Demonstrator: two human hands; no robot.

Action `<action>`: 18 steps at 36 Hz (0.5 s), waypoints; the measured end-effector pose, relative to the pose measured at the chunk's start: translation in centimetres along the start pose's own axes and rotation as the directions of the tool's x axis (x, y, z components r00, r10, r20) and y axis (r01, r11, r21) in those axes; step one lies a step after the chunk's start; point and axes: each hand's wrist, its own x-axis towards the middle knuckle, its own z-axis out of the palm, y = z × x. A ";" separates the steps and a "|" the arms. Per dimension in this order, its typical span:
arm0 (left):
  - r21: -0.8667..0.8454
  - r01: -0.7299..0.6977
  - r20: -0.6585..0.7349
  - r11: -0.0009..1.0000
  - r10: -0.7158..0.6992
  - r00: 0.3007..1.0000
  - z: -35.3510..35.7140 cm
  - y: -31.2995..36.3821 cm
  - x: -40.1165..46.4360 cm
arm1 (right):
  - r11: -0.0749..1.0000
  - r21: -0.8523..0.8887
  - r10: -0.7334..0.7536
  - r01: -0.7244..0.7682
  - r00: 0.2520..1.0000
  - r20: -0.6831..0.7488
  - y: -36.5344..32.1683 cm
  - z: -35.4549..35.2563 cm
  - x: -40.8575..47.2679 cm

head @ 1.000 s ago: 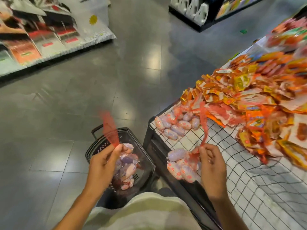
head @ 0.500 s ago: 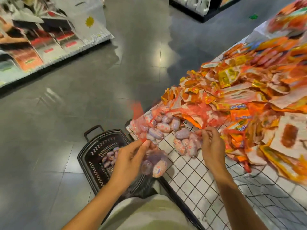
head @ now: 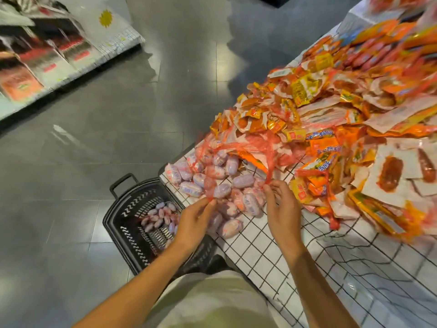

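The red mesh neck of 1 sausage net (head: 230, 227) is pinched in the left hand (head: 194, 221) grip. The net lies on the desk (head: 272, 252) corner, above the basket (head: 127, 235). A 2nd net's mesh tail (head: 269, 159) is pinched in the right hand (head: 281, 207) grip, its long axis pointing away toward the packet heap (head: 331, 110).

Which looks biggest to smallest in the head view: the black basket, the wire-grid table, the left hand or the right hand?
1. wire-grid table, largest, though cut by the frame.
2. black basket, partly hidden.
3. left hand and right hand, each pinching red netting: alike, unranked.
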 end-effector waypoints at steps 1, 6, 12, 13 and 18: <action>-0.010 0.012 -0.012 1.000 -0.013 1.000 -0.1 -0.4 0.0 | 1.000 0.021 0.017 -0.017 1.000 0.010 0.2 0.1 -0.6; 0.101 -0.040 0.000 0.994 0.040 0.999 -0.6 -1.9 0.3 | 0.990 0.075 0.123 -0.122 0.992 -0.015 1.5 0.9 -4.2; 0.370 -0.155 0.042 0.916 0.151 0.988 -1.2 -4.8 -0.8 | 0.995 0.024 0.100 -0.102 0.994 0.046 2.4 2.1 -8.2; 0.408 -0.166 0.064 0.898 0.154 0.986 -1.3 -5.4 -1.2 | 0.995 0.000 0.101 -0.102 0.993 0.066 2.6 2.4 -8.8; 0.509 -0.181 0.076 0.842 0.166 0.983 -0.5 -6.9 -1.7 | 0.993 -0.037 0.116 -0.113 0.988 0.105 3.3 3.3 -10.3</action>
